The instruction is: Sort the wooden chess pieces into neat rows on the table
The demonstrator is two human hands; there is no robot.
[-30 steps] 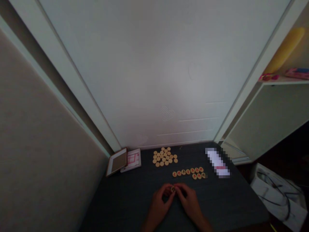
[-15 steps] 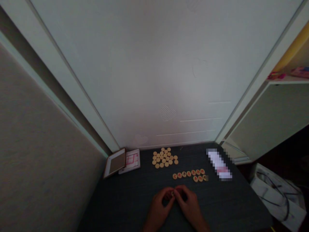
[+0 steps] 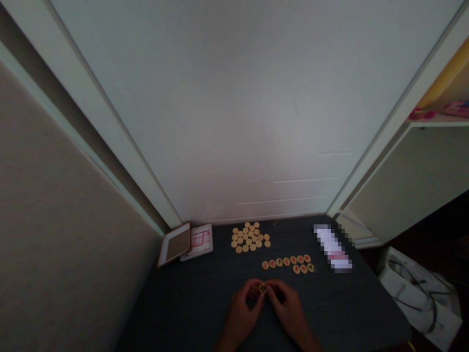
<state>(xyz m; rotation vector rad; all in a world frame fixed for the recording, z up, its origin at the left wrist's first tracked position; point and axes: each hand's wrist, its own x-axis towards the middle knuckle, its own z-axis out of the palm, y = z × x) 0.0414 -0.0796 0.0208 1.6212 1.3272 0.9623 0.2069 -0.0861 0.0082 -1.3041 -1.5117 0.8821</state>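
My left hand (image 3: 242, 309) and my right hand (image 3: 287, 308) meet near the front of a dark table (image 3: 190, 303). Their fingertips pinch one small round wooden disc (image 3: 263, 288) between them. Beyond the hands lies a row of discs with red marks (image 3: 287, 264), face up. Farther back sits a cluster of plain discs (image 3: 250, 238), face down.
A wooden-framed box lid (image 3: 176, 244) and a white sheet with red print (image 3: 200, 241) lie at the table's back left. A blurred white object (image 3: 332, 247) rests at the back right. A white wall stands behind the table, and a white bag (image 3: 421, 288) with shelves is to the right.
Both hands stay together on the disc and shift only slightly. The view has tilted a little.
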